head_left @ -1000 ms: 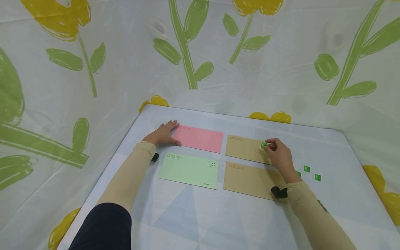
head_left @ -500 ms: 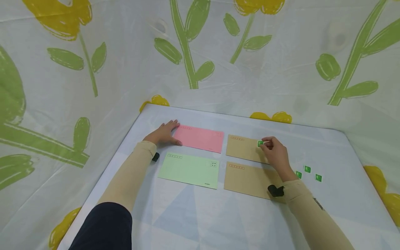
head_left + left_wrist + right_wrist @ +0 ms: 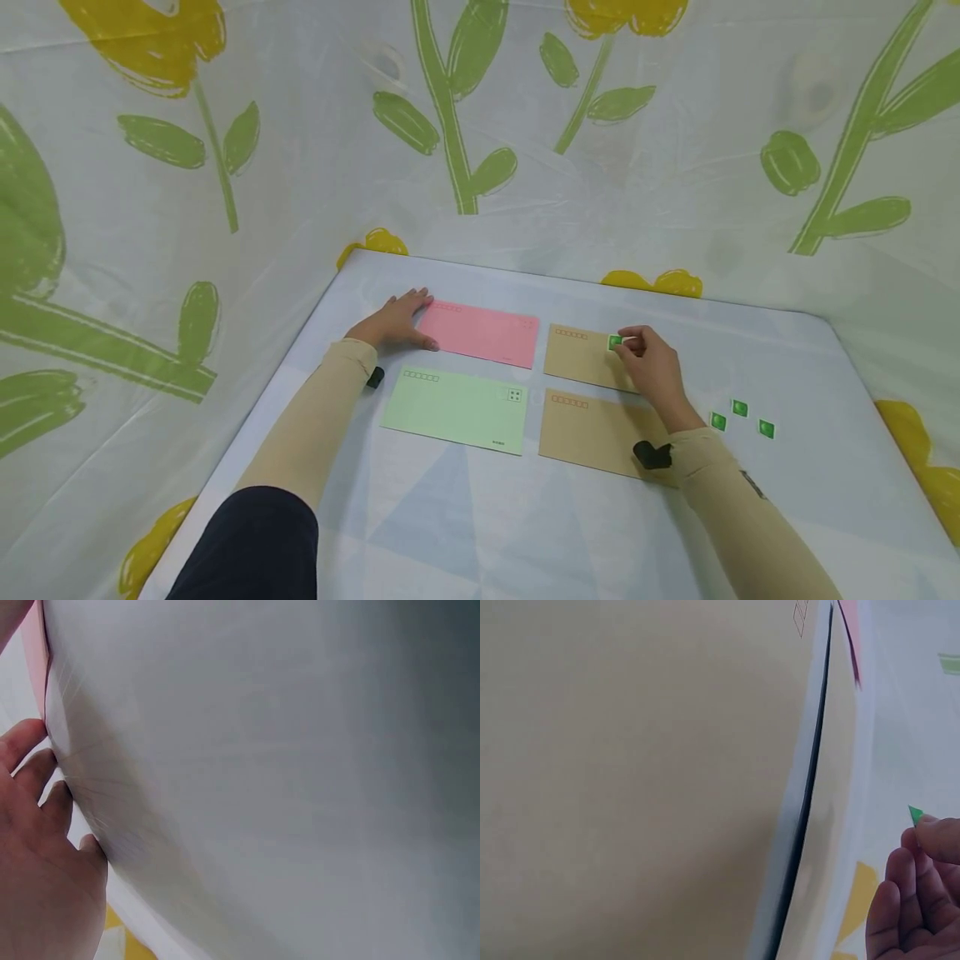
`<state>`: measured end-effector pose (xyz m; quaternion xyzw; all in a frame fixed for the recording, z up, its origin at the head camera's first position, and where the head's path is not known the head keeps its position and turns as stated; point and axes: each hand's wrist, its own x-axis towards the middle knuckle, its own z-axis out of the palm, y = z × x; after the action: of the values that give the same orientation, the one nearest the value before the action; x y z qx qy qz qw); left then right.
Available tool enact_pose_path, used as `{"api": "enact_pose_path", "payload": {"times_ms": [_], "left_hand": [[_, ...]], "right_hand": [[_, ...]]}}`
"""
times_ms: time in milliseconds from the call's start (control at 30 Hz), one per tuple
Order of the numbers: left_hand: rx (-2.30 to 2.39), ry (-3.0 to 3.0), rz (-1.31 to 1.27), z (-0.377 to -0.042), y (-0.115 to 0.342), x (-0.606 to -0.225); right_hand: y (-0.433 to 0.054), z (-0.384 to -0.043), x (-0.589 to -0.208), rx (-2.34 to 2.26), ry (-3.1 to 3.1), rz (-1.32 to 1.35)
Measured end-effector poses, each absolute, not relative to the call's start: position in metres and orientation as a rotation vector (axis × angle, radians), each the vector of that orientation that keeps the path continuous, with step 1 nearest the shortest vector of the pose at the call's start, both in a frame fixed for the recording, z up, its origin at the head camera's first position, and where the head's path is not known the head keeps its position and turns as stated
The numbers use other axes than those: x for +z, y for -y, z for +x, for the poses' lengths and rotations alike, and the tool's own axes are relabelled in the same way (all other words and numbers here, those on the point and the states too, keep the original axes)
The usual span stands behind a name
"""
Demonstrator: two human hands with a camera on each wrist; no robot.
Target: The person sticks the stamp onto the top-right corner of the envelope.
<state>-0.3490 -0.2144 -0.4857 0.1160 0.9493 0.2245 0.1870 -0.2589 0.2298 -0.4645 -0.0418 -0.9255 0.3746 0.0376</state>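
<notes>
Between thumb and forefinger my right hand (image 3: 654, 367) pinches a small green stamp with a white border (image 3: 615, 342). It is above the far brown envelope (image 3: 581, 358), towards that envelope's right part. In the right wrist view a green corner of the stamp (image 3: 916, 815) sticks out past the thumb. My left hand (image 3: 393, 322) rests with spread fingers at the left end of the pink envelope (image 3: 480, 335). In the left wrist view the fingers (image 3: 56, 802) lie flat beside a strip of the pink envelope (image 3: 36, 667).
Nearer to me lie a green envelope (image 3: 453, 410) and a second brown envelope (image 3: 585, 433), partly under my right wrist. Several green stamps (image 3: 740, 408) lie on the table to the right. A flower-printed curtain (image 3: 300, 167) hangs around the pale table (image 3: 420, 533).
My right hand has moved a little left with the stamp, over the far brown envelope. One loose stamp on the right, partly covered before, now shows fully. The left hand stays put.
</notes>
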Motion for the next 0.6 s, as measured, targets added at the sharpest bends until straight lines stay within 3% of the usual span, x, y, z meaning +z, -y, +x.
{"api": "enact_pose_path", "payload": {"times_ms": [600], "left_hand": [[0.622, -2.682, 0.347, -0.351, 0.215, -0.485]], "right_hand": [[-0.211, -0.266, -0.464, 1.178, 2.813, -0.056]]}}
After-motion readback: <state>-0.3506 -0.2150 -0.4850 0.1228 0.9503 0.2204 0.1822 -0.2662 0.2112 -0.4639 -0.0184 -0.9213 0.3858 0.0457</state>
